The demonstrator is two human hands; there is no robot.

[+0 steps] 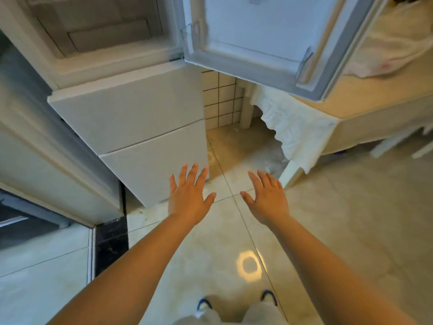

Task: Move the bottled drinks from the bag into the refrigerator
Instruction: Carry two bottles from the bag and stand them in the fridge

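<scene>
The upper compartment of the refrigerator (98, 36) is cut off by the top edge, its inner shelves soft and hard to read. The open refrigerator door (269, 31) also runs out of the picture at the top, so its upper racks are unseen. A pale crumpled object (403, 50) on the tabletop (375, 95) at upper right is cropped and too blurred to identify. Both shoes (203, 304) are partly hidden by trouser legs, and both forearms leave the frame at the bottom.

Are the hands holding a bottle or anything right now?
No. The left hand and the right hand are both spread open in front of the refrigerator, holding nothing.
</scene>
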